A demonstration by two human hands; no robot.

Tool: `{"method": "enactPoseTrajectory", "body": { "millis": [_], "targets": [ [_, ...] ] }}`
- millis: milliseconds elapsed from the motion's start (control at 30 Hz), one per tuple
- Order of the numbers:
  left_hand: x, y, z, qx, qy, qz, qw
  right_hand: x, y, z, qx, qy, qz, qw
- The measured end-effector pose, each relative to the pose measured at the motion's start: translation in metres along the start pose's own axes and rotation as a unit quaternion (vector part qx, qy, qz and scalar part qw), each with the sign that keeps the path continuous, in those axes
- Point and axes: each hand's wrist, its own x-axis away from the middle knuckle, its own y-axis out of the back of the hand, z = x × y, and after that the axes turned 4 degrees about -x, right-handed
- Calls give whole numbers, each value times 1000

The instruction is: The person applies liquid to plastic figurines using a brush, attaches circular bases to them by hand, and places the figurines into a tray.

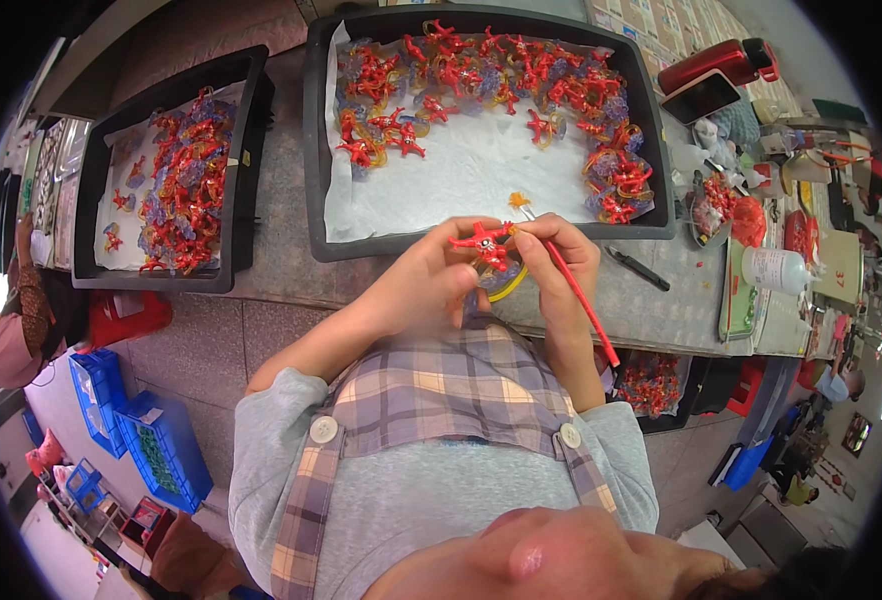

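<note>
Close in front of my apron, my left hand (439,268) is closed on a small red toy figure (483,243) with a yellow ring-like part under it. My right hand (566,275) pinches a thin paintbrush (586,298) with a red handle. The brush's upper end is by the figure, though I cannot tell whether its bristles touch it. Just beyond my fingers lies a black tray (313,180) lined with white paper, where many similar red figures (461,65) with yellow and clear violet parts are heaped along the far and right sides.
Another black tray (251,170) of figures stands at the left. To the right on the table are a black pen (638,268), a white bottle (773,270), a red flask (716,65) and a dark phone (701,97). Blue crates (166,450) stand on the floor; a person (21,330) is at far left.
</note>
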Motion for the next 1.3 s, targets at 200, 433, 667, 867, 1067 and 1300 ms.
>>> {"method": "enactPoseTrajectory", "body": {
  "millis": [200,433,667,867,1067,1300],
  "targets": [
    [3,-5,-8,-91,-58,-76,991,1,-2,-6,-6,19,-20,1000],
    [8,6,-9,-162,-66,-74,982,5,2,-7,-61,-31,18,997],
    [16,-2,-27,-388,-64,-110,913,6,4,-5,-50,-59,22,997],
    [17,-5,-25,-391,-144,-115,902,5,7,-2,28,13,40,999],
    [15,-1,-26,-402,-139,-98,900,6,8,-1,50,45,44,997],
    [16,3,-22,-369,-78,-130,917,9,11,-1,83,80,44,992]
  ]
}}
